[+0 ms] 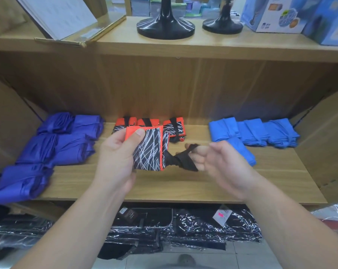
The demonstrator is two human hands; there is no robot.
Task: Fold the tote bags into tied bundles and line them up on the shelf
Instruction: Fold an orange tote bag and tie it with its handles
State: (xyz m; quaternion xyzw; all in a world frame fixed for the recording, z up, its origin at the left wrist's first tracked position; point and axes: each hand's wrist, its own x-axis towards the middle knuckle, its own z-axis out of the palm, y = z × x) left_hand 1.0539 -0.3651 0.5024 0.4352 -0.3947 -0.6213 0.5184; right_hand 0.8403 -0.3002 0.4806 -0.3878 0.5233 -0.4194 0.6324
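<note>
Three patterned bundles (pixel 175 129), orange-edged with black straps, sit at the back of the shelf (pixel 174 183), their lower parts hidden behind the folded tote bag (pixel 150 150) held up in front of them. Left hand (pixel 117 152) grips that bag above the middle of the shelf board, thumb pressed on its orange corner; the other fingers are behind the cloth and out of sight. Right hand (pixel 220 164) is curled, with the black strap (pixel 183 162) looped over its fingertips and drawn taut from the bag's right edge; motion blur makes the exact wrap hard to read. Purple bundles (pixel 67 148) fill the left side, about five, though the seams between them blur and the nearest one runs almost to the frame edge. Blue bundles (pixel 251 133) on the right number four as far as I can tell: three in a row, one in front. Two black stand bases (pixel 165 26) on the upper shelf are cut off at the top, as are the boxes (pixel 277 14) beside them. Bare wood shows along the front of the shelf board between the purple and blue groups, under both hands. Cardboard walls (pixel 325 136) close in each side. Black plastic-wrapped packs (pixel 193 226) lie below the shelf's front edge.
</note>
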